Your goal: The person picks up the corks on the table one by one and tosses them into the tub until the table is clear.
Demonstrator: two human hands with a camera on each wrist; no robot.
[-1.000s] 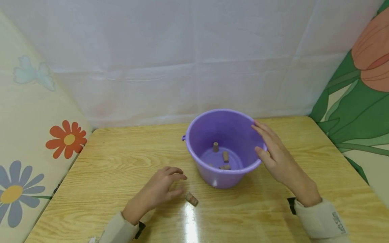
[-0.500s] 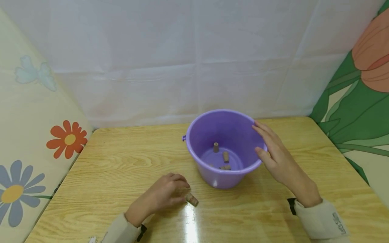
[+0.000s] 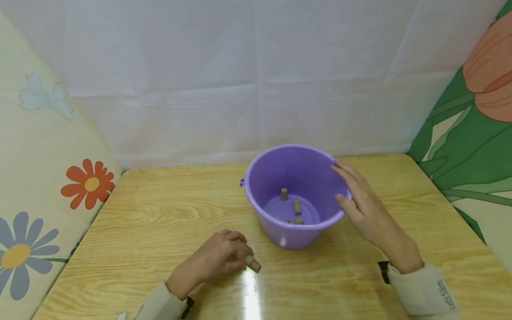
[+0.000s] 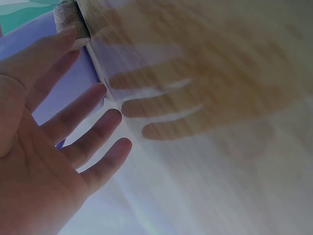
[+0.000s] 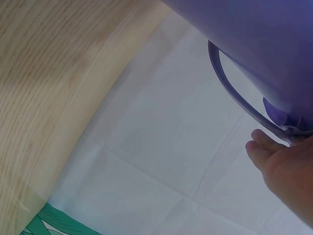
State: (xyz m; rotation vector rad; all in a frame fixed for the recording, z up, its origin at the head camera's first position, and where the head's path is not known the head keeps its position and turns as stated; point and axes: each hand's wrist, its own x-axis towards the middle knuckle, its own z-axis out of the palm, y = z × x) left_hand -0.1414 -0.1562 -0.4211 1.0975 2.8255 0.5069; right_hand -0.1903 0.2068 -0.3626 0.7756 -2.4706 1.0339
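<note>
A brown cork point(image 3: 253, 263) lies on the table in front of the purple bucket point(image 3: 291, 238). My left hand point(image 3: 220, 253) pinches its near end between thumb and index finger; in the left wrist view the thumb lies against the cork point(image 4: 70, 22) and the other fingers are spread. The bucket stands upright, with several similar corks point(image 3: 297, 207) on its bottom, one of them standing on end. My right hand point(image 3: 366, 211) holds the bucket's right rim, thumb over the inside. In the right wrist view, its fingertips point(image 5: 261, 144) show outside, beside the bucket's handle point(image 5: 234, 93).
The wooden table point(image 3: 168, 204) has a glossy surface that reflects the left hand. A white cloth point(image 3: 192, 80) hangs behind it. Flower-patterned panels stand at the left point(image 3: 44, 146) and right point(image 3: 472, 146).
My left hand has moved right and down to the cork, and its thumb and index finger have closed on it. The right hand and the bucket have stayed in place.
</note>
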